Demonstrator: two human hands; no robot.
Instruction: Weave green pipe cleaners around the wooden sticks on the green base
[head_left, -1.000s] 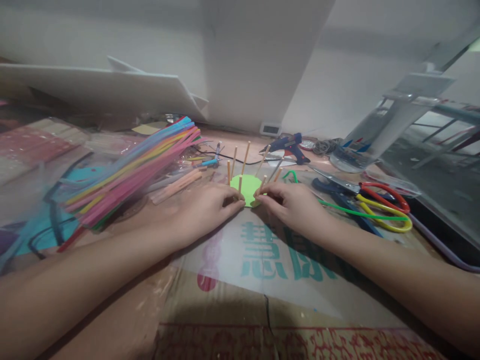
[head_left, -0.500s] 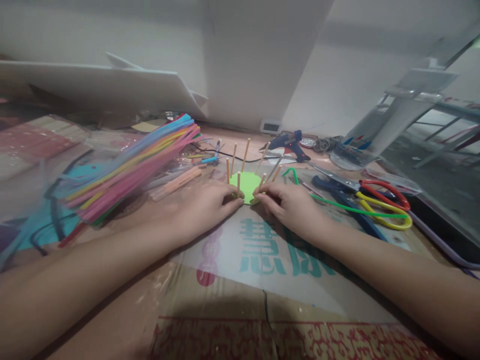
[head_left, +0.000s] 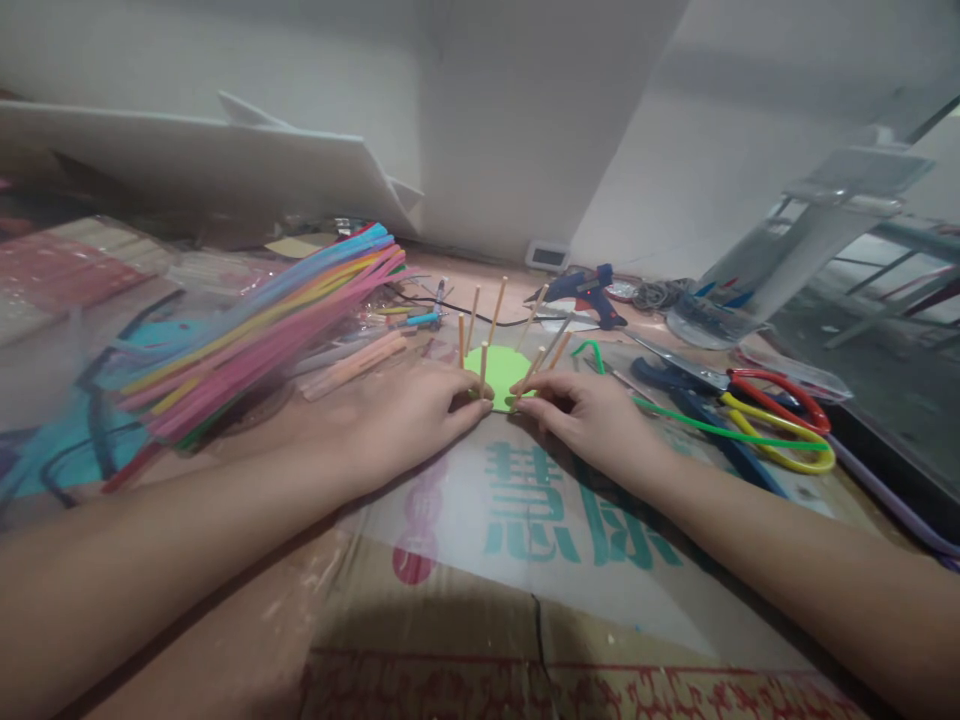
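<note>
Hardly anything has shifted over the last second: both hands keep their places at the near rim of a lime-green disc (head_left: 501, 372), between their fingertips, so this looks like steadying rather than moving. The left hand (head_left: 409, 420) pinches the foot of the near-left stick (head_left: 484, 362) between thumb and forefinger; the right hand (head_left: 600, 415) seems to pinch the leaning near-right stick (head_left: 531, 369), though its fingers partly hide the contact. Beyond both hands, other wooden sticks (head_left: 497, 308) rise around the rim, crowding the fingers' reach. Left of the left hand lies a bundle of coloured pipe cleaners (head_left: 262, 340); past the right hand is a blue glue gun (head_left: 589, 297), with scissors (head_left: 697, 371) and a green pipe cleaner (head_left: 720, 428) to its right.
</note>
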